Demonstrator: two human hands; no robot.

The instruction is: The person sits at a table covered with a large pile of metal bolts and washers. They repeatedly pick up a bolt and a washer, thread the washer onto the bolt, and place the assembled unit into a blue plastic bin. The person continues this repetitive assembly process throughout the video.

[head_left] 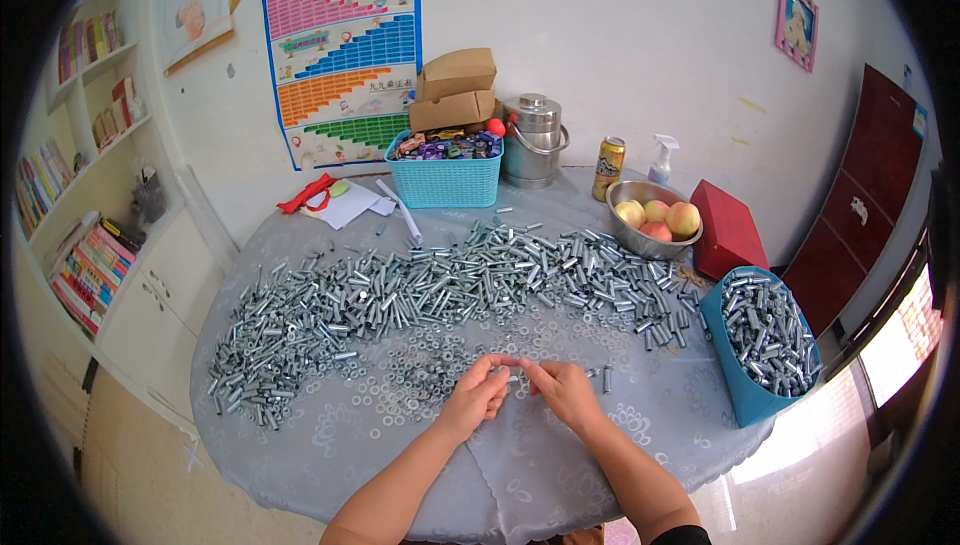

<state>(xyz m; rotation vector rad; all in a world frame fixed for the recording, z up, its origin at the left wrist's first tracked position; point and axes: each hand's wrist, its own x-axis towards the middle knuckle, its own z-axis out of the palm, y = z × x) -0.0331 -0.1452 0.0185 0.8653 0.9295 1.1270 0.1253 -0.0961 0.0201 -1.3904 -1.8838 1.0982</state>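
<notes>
My left hand (476,397) and my right hand (566,391) meet above the near middle of the table, fingertips almost touching. Both are closed in a pinch. Between them shows a bit of a small silver metal part (514,377), mostly covered by the fingers, so its exact kind is unclear. Just right of my right hand, a short metal sleeve (607,379) stands on the cloth. Beyond my hands lie loose washers (395,400) and a cluster of nuts (428,381). Farther back, a long curved heap of metal bolts and sleeves (430,280) spans the table.
A blue bin (742,385) full of metal sleeves stands at the right edge of the grey tablecloth (560,475). Along the back are a turquoise basket (445,185) of toys, a steel canister (535,145), a can (608,169), a fruit bowl (650,243) and a red box (730,230).
</notes>
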